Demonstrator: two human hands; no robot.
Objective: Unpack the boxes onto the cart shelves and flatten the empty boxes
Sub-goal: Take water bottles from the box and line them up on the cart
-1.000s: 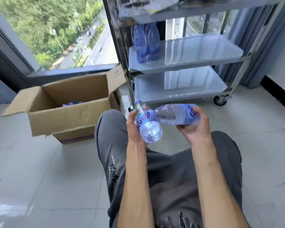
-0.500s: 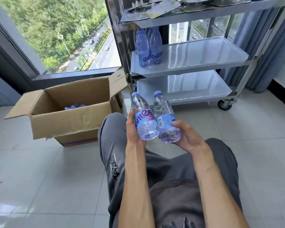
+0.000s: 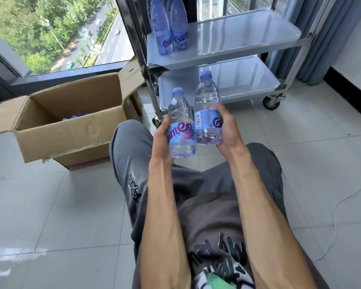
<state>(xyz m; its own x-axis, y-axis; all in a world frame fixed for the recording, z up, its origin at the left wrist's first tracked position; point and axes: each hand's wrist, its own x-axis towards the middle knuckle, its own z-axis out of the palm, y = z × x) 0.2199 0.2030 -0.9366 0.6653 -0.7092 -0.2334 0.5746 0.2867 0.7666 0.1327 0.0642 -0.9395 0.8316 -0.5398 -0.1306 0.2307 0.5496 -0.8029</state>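
Though box (image 3: 71,126) contents mostly hidden, 2 upright bottles (image 3: 180,130) in hand

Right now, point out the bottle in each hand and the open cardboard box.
Left-hand bottle (image 3: 181,132): head view, on its label, gripped by the left hand (image 3: 162,136).
Right-hand bottle (image 3: 206,119): head view, on its label, gripped by the right hand (image 3: 227,130).
Cardboard box (image 3: 71,132): head view, on its front wall.

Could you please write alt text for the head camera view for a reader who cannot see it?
A seated person holds two upright water bottles, one in the left hand and one in the right hand, before a steel cart. Bottles already stand on its shelf; an open cardboard box sits at left.
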